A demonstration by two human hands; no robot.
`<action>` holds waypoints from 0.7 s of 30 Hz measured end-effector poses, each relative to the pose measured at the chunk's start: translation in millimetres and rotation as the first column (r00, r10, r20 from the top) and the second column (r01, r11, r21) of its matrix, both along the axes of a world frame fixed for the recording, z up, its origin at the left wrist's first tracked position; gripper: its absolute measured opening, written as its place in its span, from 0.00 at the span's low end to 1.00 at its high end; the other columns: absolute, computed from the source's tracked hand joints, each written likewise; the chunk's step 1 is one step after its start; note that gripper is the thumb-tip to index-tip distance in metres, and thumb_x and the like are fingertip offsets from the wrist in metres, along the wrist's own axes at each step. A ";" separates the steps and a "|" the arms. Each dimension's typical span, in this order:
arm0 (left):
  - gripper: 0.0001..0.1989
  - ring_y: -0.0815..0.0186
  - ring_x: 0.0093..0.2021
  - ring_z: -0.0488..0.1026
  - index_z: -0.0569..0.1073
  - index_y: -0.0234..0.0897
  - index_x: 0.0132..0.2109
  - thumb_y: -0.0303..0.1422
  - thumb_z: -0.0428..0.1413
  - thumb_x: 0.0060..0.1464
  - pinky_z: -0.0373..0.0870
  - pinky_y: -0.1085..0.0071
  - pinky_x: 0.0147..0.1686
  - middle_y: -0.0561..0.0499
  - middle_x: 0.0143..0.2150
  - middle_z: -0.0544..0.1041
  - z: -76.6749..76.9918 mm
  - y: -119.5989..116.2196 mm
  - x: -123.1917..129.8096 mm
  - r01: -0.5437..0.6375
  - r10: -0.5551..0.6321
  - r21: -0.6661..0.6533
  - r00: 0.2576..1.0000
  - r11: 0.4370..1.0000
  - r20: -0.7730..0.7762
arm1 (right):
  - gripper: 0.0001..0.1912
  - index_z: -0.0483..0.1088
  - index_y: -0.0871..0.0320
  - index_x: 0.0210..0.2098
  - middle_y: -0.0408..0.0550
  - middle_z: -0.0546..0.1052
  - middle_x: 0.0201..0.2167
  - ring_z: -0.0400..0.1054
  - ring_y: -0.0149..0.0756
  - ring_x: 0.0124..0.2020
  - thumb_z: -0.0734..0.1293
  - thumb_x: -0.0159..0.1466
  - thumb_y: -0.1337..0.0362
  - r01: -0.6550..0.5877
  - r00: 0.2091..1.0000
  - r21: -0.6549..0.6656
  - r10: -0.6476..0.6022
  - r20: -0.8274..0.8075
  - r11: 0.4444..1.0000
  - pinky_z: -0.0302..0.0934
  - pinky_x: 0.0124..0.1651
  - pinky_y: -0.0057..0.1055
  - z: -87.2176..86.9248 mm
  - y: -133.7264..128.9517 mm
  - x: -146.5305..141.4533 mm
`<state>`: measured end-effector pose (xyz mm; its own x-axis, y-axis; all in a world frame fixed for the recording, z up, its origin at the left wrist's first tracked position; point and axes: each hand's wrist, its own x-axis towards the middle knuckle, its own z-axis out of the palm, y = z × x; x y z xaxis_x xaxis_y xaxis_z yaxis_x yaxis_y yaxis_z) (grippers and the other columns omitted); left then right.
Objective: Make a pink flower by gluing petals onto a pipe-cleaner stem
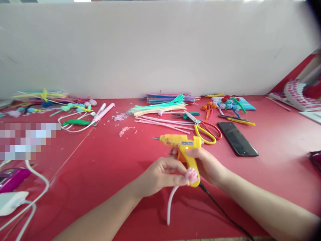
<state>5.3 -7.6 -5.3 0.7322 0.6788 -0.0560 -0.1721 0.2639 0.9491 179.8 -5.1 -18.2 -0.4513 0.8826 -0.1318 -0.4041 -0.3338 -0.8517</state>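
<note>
My left hand point(163, 174) pinches a pink pipe-cleaner flower point(192, 175) between thumb and fingers. Its pale stem point(171, 206) curves down below the hand. Wrapped around the handle of a yellow hot glue gun point(180, 142) is my right hand point(208, 164). The gun's metal nozzle points left, and a small light glows on its side. From the view, the flower lies in front of the handle's lower end; whether they touch I cannot tell. A black cord point(220, 206) runs from the handle to the lower right.
Beyond the gun lie scissors point(205, 132), pliers point(184, 115) and pipe-cleaner bundles point(160, 106). A black phone point(237, 139) rests at right. Further left are a pink heating tool point(104, 113) with a white cord, a green-handled tool point(77, 122) and white cables point(41, 177). A white panel point(160, 47) stands behind.
</note>
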 end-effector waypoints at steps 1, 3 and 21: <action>0.03 0.63 0.44 0.73 0.80 0.39 0.31 0.28 0.61 0.50 0.66 0.69 0.47 0.50 0.36 0.78 0.2 1.1 -0.2 -0.048 0.048 0.020 0.999 0.999 0.002 | 0.13 0.72 0.60 0.40 0.49 0.76 0.38 0.71 0.38 0.39 0.63 0.59 0.61 0.053 0.998 0.011 -0.053 -0.028 0.999 0.65 0.45 0.34 1.6 1.7 0.2; 0.03 0.62 0.48 0.70 0.80 0.38 0.29 0.28 0.61 0.49 0.64 0.69 0.50 0.49 0.40 0.77 -1.4 5.4 -1.0 -0.193 0.193 0.057 0.981 0.979 0.008 | 0.11 0.72 0.59 0.37 0.49 0.76 0.36 0.71 0.38 0.38 0.63 0.60 0.60 0.188 0.982 0.068 -0.186 -0.030 0.980 0.65 0.42 0.32 5.2 5.3 1.7; 0.04 0.77 0.19 0.64 0.73 0.34 0.28 0.29 0.59 0.50 0.60 0.80 0.21 0.56 0.21 0.70 -12.7 27.1 -9.5 -0.671 0.675 -0.101 0.738 0.735 0.008 | 0.14 0.73 0.56 0.38 0.44 0.75 0.29 0.68 0.34 0.29 0.63 0.63 0.53 0.067 0.724 0.643 -0.480 0.495 0.763 0.64 0.32 0.28 8.7 -14.1 7.0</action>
